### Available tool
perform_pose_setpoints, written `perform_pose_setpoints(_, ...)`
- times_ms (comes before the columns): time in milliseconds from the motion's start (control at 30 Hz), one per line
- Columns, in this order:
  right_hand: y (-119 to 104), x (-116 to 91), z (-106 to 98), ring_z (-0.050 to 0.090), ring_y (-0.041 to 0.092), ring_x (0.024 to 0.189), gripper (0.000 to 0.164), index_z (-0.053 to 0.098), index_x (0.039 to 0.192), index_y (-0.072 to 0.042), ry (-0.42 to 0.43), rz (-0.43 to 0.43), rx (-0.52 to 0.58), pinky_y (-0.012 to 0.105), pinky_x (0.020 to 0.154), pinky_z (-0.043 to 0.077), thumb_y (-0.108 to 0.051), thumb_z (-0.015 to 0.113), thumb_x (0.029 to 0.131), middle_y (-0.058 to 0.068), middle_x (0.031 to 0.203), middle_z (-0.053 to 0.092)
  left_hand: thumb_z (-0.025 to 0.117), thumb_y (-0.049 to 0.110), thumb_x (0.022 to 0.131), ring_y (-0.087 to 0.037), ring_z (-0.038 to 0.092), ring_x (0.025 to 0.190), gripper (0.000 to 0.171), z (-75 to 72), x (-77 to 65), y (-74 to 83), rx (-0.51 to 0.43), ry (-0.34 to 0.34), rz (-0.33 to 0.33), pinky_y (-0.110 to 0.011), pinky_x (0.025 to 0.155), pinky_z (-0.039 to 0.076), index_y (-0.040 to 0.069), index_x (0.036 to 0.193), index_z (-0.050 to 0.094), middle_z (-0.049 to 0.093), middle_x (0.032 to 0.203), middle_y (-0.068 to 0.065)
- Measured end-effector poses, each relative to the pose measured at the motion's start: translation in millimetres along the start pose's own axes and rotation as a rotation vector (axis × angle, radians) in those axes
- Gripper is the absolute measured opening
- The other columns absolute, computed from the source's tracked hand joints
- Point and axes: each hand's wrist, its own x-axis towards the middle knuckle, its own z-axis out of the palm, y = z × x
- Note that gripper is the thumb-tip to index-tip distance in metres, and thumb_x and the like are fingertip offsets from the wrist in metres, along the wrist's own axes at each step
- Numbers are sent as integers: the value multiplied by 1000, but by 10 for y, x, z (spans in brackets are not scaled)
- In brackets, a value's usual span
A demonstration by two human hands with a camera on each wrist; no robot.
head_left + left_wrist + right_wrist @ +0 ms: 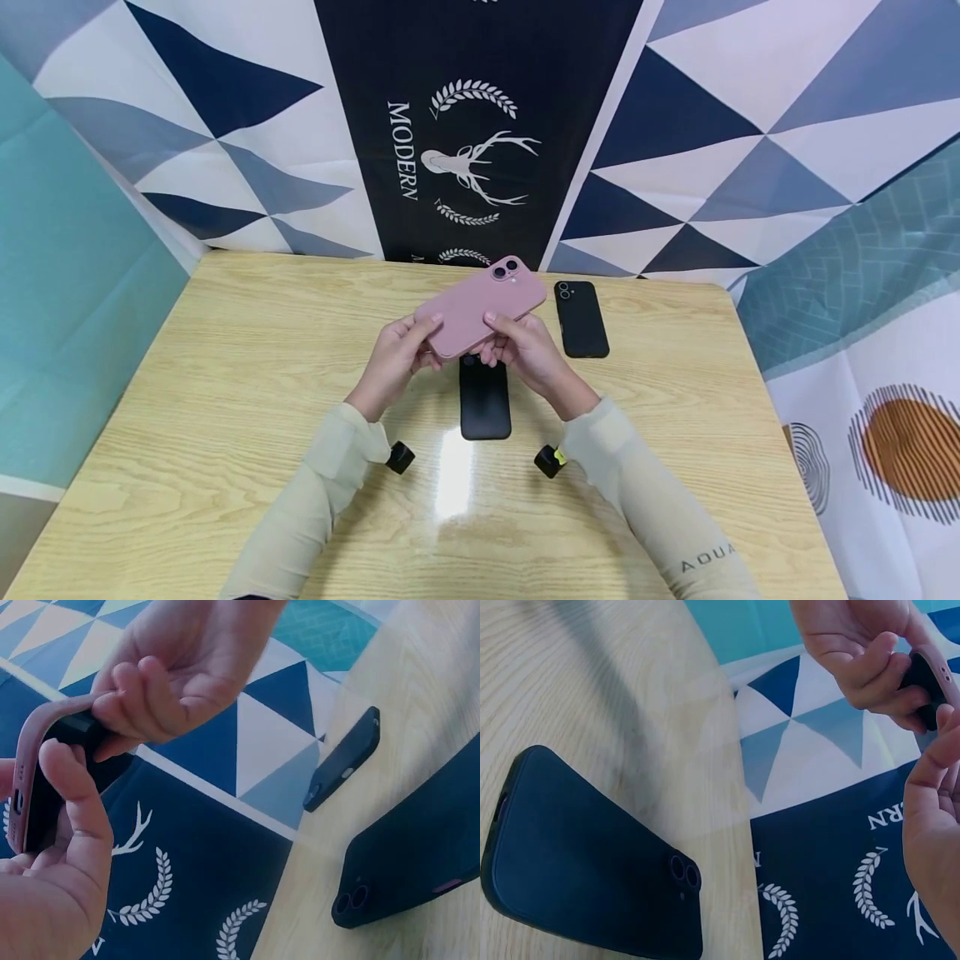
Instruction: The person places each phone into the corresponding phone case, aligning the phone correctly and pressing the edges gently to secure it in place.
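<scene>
Both hands hold a phone in a pink case [480, 302] above the table, its back with two camera lenses tilted up toward me. My left hand [395, 354] grips its lower left end, thumb on the back and fingers curled beneath. Along the lower right edge, my right hand [531, 352] pinches it with the thumb on top. In the left wrist view the pink rim [28, 750] with its port hole surrounds a dark front, partly hidden by fingers. Below the hands lies a black phone [485, 404], camera end away from me.
Another black phone [582, 321] lies to the right near the table's back edge. The wooden table [225, 400] ends at a patterned cloth [675, 142] hanging behind it. Small black devices [401, 457] stick out at both wrists.
</scene>
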Motion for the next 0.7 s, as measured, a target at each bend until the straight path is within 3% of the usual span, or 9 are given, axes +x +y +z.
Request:
perform_pose_setpoints(100, -9, -10, 17, 59, 7, 54, 26, 62, 88, -6, -6, 22, -9, 17, 51, 48, -14, 40, 100, 1, 66, 69, 48, 13, 97, -6, 54, 54, 20, -22, -15, 13, -43, 6, 16, -16, 51, 49, -4, 106, 53, 61, 68, 4)
perform_pose_setpoints(200, -12, -4, 43, 61, 7, 57, 21, 58, 94, -5, 6, 23, -34, 18, 54, 51, -17, 42, 100, 0, 68, 69, 47, 9, 96, -5, 55, 54, 16, -31, -22, 11, -78, 8, 34, -15, 51, 49, -4, 103, 53, 61, 68, 4)
perform_pose_setpoints(467, -96, 3, 24, 66, 8, 64, 16, 49, 113, -7, 128, -43, -6, 20, 61, 56, -14, 42, 100, -3, 82, 72, 46, 5, 96, -5, 58, 57, 14, -35, -65, 11, -111, -25, 40, -15, 51, 49, -4, 105, 53, 65, 72, 3)
perform_pose_setpoints(700, -146, -24, -37, 66, 9, 64, 22, 53, 110, -9, 75, -42, -3, 20, 60, 56, -23, 39, 102, -2, 80, 72, 45, 1, 94, -7, 62, 59, 12, -47, -85, 0, -104, -120, 70, -17, 52, 51, 4, 98, 56, 67, 72, 3)
